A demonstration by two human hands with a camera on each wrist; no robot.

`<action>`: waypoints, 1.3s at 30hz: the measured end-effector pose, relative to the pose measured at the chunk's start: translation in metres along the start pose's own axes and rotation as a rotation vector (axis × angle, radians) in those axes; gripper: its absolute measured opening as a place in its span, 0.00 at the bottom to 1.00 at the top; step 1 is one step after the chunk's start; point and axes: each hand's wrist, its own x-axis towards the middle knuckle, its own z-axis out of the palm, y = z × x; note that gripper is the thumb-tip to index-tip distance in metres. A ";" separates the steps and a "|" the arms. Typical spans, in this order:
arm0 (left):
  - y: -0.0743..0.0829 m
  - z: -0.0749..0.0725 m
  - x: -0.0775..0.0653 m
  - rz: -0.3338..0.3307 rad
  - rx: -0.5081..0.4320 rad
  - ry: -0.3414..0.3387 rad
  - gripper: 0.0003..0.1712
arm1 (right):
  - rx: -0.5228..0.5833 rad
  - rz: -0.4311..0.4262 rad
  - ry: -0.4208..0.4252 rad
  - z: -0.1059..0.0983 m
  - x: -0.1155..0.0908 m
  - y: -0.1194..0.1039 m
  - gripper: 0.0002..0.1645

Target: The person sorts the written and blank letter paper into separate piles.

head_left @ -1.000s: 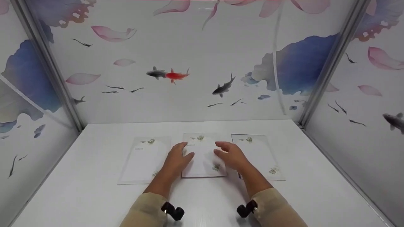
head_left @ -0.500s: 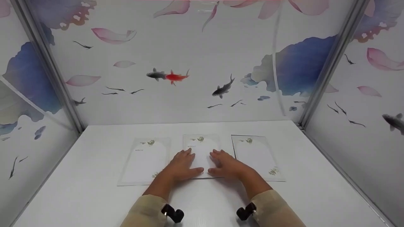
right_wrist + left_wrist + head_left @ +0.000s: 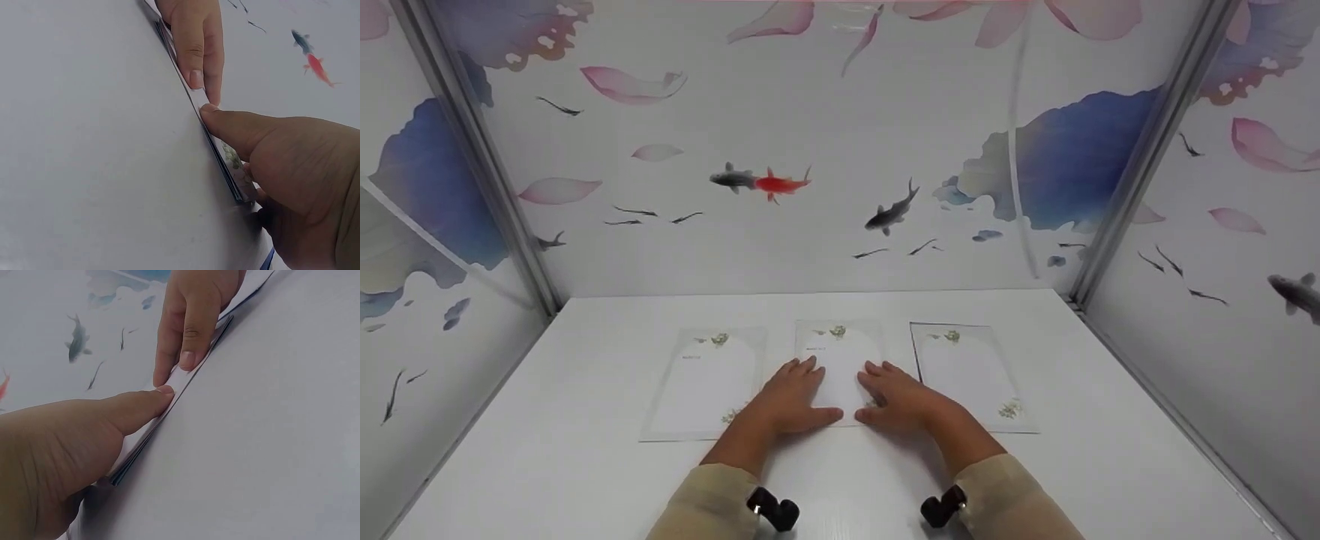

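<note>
A thin stack of white sheets point(image 3: 840, 375) with printed plant sprigs lies in the middle of the table. Its near edge point(image 3: 132, 458) shows several dark-edged layers in the left wrist view. My left hand point(image 3: 796, 401) rests on the left part of the stack, fingers extended away from me and thumb along the near edge. Mirroring it on the right, my right hand point(image 3: 904, 399) has its fingers forward and its thumb point(image 3: 236, 126) on the top sheet. The two thumb tips point at each other with a small gap between. Palms and finger undersides are hidden.
To the left lies a similar sheet point(image 3: 701, 390) with sprigs and a small line of print. Another sprig-printed sheet point(image 3: 967, 375), dark along its left edge, lies to the right. Printed panels with fish and petals point(image 3: 847, 247) wall in the white table point(image 3: 840, 480).
Both hands have come down from the sides of the middle stack onto its top, closer together, thumbs moving toward the near edge. Over the last half second they have hardly moved.
</note>
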 end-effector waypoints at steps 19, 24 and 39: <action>-0.004 -0.002 0.000 0.012 -0.092 0.099 0.41 | 0.238 0.021 0.156 -0.002 0.001 0.009 0.27; -0.005 -0.006 -0.003 -0.021 -0.128 0.107 0.38 | 0.247 0.034 0.192 -0.004 0.000 0.010 0.22; -0.006 -0.009 -0.001 -0.090 -0.127 0.172 0.30 | 0.217 0.048 0.283 -0.005 0.004 0.008 0.15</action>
